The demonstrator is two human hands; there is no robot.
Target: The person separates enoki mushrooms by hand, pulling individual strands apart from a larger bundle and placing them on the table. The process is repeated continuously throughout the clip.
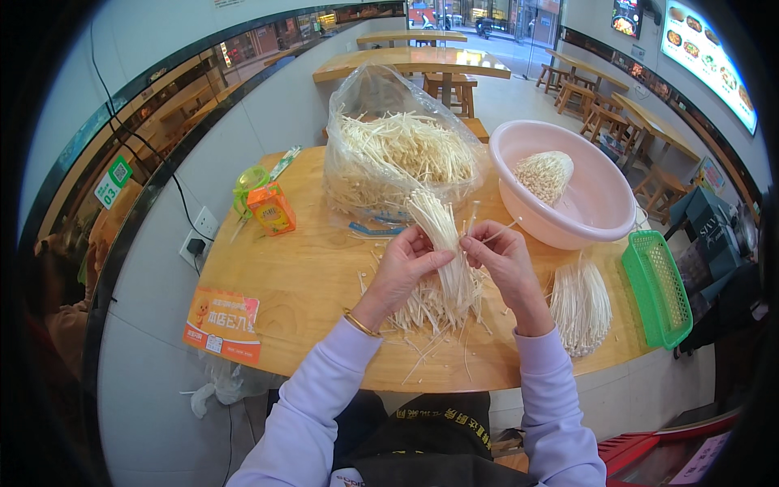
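Note:
My left hand (414, 259) grips a bunch of enoki mushrooms (439, 228) around its middle, caps upward and tilted left. With thumb and fingertips my right hand (496, 249) pinches a few loose strands at the bunch's right side; one thin stem sticks out beyond the fingers. Below both hands lies a heap of loose enoki stems (420, 307) on the wooden table (292, 274). Past the hands stands a clear plastic bag (359, 91) full of enoki (408, 146). A separate enoki bundle (581, 307) rests right of my right forearm.
A pink basin (599, 189) at the back right holds an enoki clump (544, 176). Along the right edge sits a green basket (657, 292). An orange box (271, 210), scissors (242, 222) and a green tape roll (251, 179) stand left. An orange printed card (222, 325) hangs at the left edge.

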